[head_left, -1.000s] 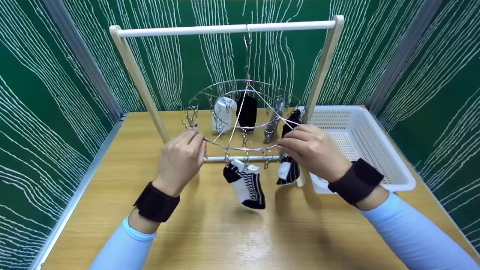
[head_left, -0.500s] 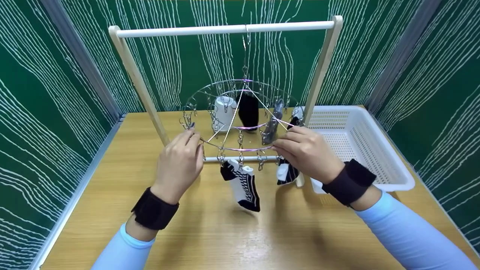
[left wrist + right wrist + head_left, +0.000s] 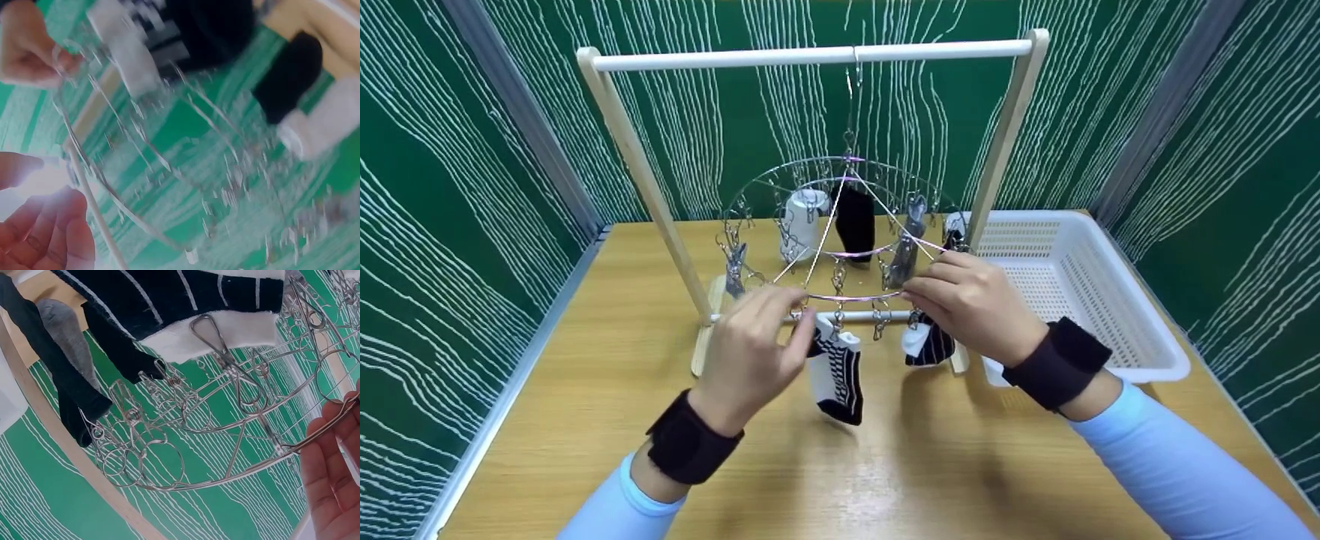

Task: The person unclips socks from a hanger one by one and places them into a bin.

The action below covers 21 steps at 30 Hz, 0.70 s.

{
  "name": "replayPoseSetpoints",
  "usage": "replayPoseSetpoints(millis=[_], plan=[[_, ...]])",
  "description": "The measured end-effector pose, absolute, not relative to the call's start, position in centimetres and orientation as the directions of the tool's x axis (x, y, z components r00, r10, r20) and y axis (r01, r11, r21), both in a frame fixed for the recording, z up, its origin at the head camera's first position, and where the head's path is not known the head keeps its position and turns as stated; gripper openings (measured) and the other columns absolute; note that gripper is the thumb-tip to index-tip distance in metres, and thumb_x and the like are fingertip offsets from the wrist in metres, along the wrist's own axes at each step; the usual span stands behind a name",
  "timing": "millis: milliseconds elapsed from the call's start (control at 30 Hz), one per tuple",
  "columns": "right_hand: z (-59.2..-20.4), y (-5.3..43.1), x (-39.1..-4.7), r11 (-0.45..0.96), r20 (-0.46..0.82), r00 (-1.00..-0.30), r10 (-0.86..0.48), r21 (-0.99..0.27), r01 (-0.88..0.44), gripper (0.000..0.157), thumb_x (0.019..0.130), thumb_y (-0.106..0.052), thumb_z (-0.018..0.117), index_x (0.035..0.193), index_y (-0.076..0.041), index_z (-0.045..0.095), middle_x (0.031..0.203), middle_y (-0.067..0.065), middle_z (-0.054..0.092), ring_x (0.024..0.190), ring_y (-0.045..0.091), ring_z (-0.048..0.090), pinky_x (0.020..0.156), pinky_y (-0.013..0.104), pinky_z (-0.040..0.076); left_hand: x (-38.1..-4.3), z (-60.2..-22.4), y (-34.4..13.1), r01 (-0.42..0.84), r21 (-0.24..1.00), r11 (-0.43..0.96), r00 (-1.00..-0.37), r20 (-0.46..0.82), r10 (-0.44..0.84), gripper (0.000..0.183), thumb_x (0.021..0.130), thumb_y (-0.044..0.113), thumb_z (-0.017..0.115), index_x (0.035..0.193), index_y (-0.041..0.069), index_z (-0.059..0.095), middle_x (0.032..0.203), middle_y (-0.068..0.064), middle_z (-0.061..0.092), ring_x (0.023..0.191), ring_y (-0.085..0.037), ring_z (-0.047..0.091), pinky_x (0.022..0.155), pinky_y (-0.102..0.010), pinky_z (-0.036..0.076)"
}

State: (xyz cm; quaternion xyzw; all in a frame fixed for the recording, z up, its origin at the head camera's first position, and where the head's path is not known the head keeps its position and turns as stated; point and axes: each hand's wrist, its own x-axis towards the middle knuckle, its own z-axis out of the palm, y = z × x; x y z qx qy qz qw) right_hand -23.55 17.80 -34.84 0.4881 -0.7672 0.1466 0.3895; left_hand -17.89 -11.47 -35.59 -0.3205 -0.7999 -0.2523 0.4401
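A round metal clip hanger (image 3: 851,299) hangs by its hook, with socks clipped along its rings. My right hand (image 3: 971,296) pinches the outer ring at the front right. My left hand (image 3: 751,352) is near the front left of the ring, thumb and fingers parted, holding nothing. Between the hands hangs a black-and-white patterned sock (image 3: 840,379). A striped black sock (image 3: 185,298) with a white cuff hangs near my right hand. Farther back are a white sock (image 3: 801,225), a black sock (image 3: 855,225) and a grey sock (image 3: 906,259). Another grey sock (image 3: 735,271) hangs at the left.
A wooden rack with a white top bar (image 3: 720,60) carries the hanger and stands on the wooden table (image 3: 585,390). At the right is a white perforated basket (image 3: 1174,364). Green walls with white lines enclose the table.
My left hand has let go of the ring's left side and moved right, its thumb now apart. The hanger has turned slightly, shifting the patterned sock left. My right hand moved slightly left, still gripping.
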Motion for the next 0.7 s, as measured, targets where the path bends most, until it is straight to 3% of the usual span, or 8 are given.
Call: replayPoseSetpoints(millis=[200, 467, 700], plan=[[-34.7, 17.7, -23.5, 0.483, 0.739, -0.223, -0.635, 0.156, -0.862, 0.011, 0.086, 0.001, 0.087, 0.096, 0.0, 0.083, 0.088, 0.013, 0.081, 0.075, 0.028, 0.071, 0.068, 0.039, 0.06, -17.3, -36.5, -10.2, 0.768, 0.198, 0.609, -0.474, 0.816, 0.333, 0.019, 0.093, 0.007, 0.082, 0.109, -0.003, 0.077, 0.1, -0.015, 0.082, 0.089, -0.028, 0.081, 0.082, -0.038, 0.067], [-34.6, 17.8, -23.3, 0.491, 0.742, -0.225, -0.632, 0.158, -0.857, 0.01, 0.086, 0.001, 0.087, 0.095, 0.0, 0.082, 0.086, 0.013, 0.08, 0.076, 0.028, 0.071, 0.069, 0.039, 0.061, -17.0, -37.6, -9.2, 0.703, 0.174, 0.689, -0.554, 0.742, 0.377, 0.034, 0.096, 0.015, 0.083, 0.12, -0.008, 0.075, 0.11, -0.021, 0.082, 0.099, -0.033, 0.082, 0.088, -0.041, 0.067], [-34.6, 17.8, -23.3, 0.493, 0.74, -0.223, -0.634, 0.165, -0.854, 0.009, 0.086, -0.001, 0.087, 0.093, -0.001, 0.082, 0.086, 0.013, 0.08, 0.075, 0.028, 0.07, 0.067, 0.039, 0.06, -17.3, -38.0, -8.8, 0.635, 0.246, 0.732, -0.672, 0.644, 0.366, 0.045, 0.1, 0.026, 0.08, 0.125, -0.01, 0.072, 0.116, -0.023, 0.08, 0.106, -0.036, 0.08, 0.093, -0.045, 0.066]])
